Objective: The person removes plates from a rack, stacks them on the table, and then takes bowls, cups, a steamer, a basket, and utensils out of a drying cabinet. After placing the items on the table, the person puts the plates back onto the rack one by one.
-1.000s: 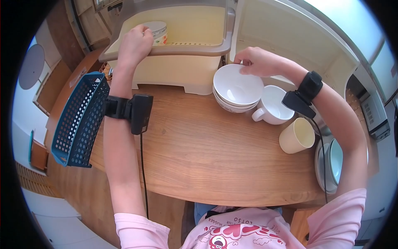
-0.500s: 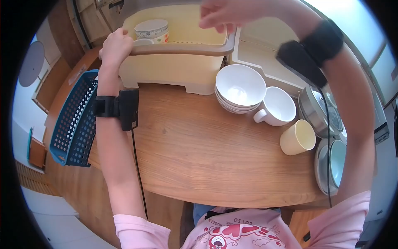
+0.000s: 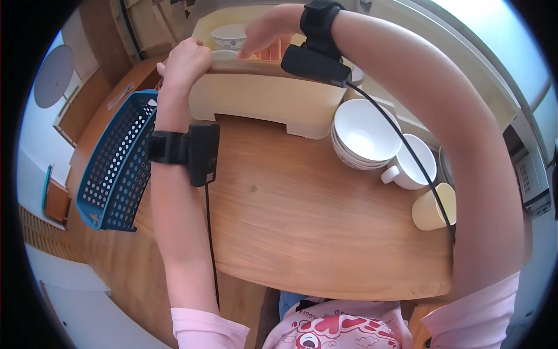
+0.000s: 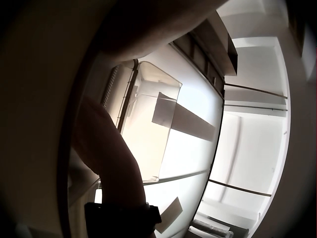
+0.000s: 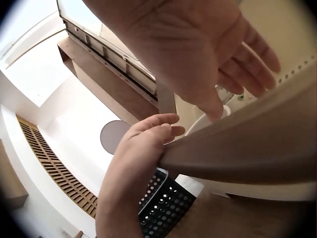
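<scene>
Loosely bent, the left hand rests at the near left rim of a cream plastic bin. In the right wrist view its fingertips lie right at that rim. The right hand reaches over the rim into the bin, with its fingers straight and spread, and pointing down. Its thumb overlaps the edge of a white bowl. Behind that bowl stands a patterned white bowl. The right forearm and rim hide part of the bin's inside. In the left wrist view the left hand is dark.
A stack of white bowls, a white mug and a cream cup stand on the wooden table at right. A blue perforated basket is at the left edge. A black cable hangs from each wrist camera.
The right hand has left the stacked white bowls, passed over the bin and lowered beside the bowls inside it. The left hand has drawn back from those bowls to the bin's left rim.
</scene>
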{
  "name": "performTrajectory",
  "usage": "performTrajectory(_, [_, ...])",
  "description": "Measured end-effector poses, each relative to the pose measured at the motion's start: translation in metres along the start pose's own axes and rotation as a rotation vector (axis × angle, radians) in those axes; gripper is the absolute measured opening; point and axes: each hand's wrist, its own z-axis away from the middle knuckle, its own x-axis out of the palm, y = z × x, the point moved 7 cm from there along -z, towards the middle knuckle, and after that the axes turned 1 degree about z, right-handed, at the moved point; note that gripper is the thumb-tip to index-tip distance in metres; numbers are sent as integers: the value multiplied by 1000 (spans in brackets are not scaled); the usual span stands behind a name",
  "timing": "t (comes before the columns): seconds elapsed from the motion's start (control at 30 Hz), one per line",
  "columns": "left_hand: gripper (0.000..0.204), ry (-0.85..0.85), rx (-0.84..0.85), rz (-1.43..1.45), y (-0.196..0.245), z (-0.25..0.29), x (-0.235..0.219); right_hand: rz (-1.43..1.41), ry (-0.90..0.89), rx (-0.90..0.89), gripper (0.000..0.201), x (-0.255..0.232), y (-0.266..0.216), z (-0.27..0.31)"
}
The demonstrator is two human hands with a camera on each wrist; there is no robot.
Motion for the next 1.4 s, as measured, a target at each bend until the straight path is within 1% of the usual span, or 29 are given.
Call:
performTrajectory(0.07, [44, 31, 45, 2, 4, 2, -2, -138, -148, 124, 58, 14, 14, -8])
performTrajectory(0.2, [43, 23, 45, -5, 8, 4, -3, -62, -164, 68, 54, 26, 14, -37])
performTrajectory(0.27, [42, 53, 50, -3, 8, 5, -5, -158, -113, 70, 47, 27, 16, -49])
performTrajectory(0.3, [42, 51, 47, -4, 9, 7, -4, -157, -116, 69, 47, 29, 21, -49])
performTrajectory(0.37, [42, 54, 49, -26, 10, 7, -5, -220, -36, -53, 33, 23, 28, -49])
performTrajectory(0.4, [42, 53, 48, -25, 11, 7, -4, -219, -37, -52, 33, 24, 38, -53])
performTrajectory(0.47, [41, 61, 43, -38, 10, 7, -4, -424, -135, -296, 38, 31, 38, -64])
performTrajectory(0.5, [41, 60, 44, -39, 10, 7, -5, -425, -135, -296, 38, 32, 51, -83])
performTrajectory(0.53, [42, 48, 33, -39, 10, 7, -5, -251, -161, -558, 36, 34, 50, -99])
performTrajectory(0.57, [42, 35, 25, -40, 11, 7, -4, -72, -184, -815, 34, 38, 46, -99])
performTrajectory(0.6, [42, 33, 28, -41, 11, 6, -3, -74, -181, -813, 34, 36, 38, -70])
performTrajectory(0.63, [43, 40, 23, -38, 10, 5, -2, -114, -99, -802, 34, 26, 20, -14])
performTrajectory(0.67, [43, 48, 18, -33, 8, 4, -2, -151, -17, -791, 34, 17, 9, 18])
performTrajectory(0.7, [43, 48, 18, -33, 8, 3, -2, -151, -17, -791, 34, 18, 8, 16])
performTrajectory(0.77, [44, 42, 14, -37, 7, 3, -2, -224, -1, -643, 31, 21, 15, 3])
performTrajectory(0.8, [44, 40, 14, -38, 7, 3, -1, -226, -2, -643, 31, 21, 18, 2])
performTrajectory(0.87, [44, 77, 14, -27, 7, 3, -3, -81, 35, -849, 30, 16, 15, 10])
performTrajectory(0.9, [44, 76, 15, -27, 7, 3, -3, -81, 35, -848, 30, 18, 18, 8])
performTrajectory(0.97, [44, 53, 30, -28, 8, 3, -3, -431, -31, -837, 32, 20, 22, 7])
performTrajectory(1.0, [44, 52, 31, -28, 11, 6, -3, -432, -30, -836, 32, 23, 23, 13])
performTrajectory(1.07, [44, 24, 34, -50, 11, 6, -3, -456, 81, -644, 31, 26, 31, 9])
performTrajectory(1.1, [44, 24, 35, -50, 11, 6, -3, -456, 81, -644, 31, 42, 120, 54])
performTrajectory(1.13, [44, 26, 41, -59, 11, 5, -3, -523, -52, -571, 29, 56, 161, 29])
performTrajectory(1.17, [44, 30, 46, -69, 11, 5, -3, -586, -185, -496, 28, 50, 92, -121])
performTrajectory(1.2, [44, 30, 47, -71, 11, 5, -3, -587, -184, -498, 28, 50, 92, -119])
performTrajectory(1.27, [44, 25, 47, -53, 11, 5, -4, -530, -125, -395, 25, 49, 90, -108])
performTrajectory(1.3, [44, 25, 47, -54, 11, 5, -4, -531, -125, -396, 25, 48, 83, -100])
performTrajectory(1.33, [43, 24, 45, -39, 12, 5, -4, -567, -106, -371, 24, 51, 85, -87])
performTrajectory(1.4, [42, 22, 44, -25, 11, 4, -3, -638, -67, -322, 22, 46, 76, -83])
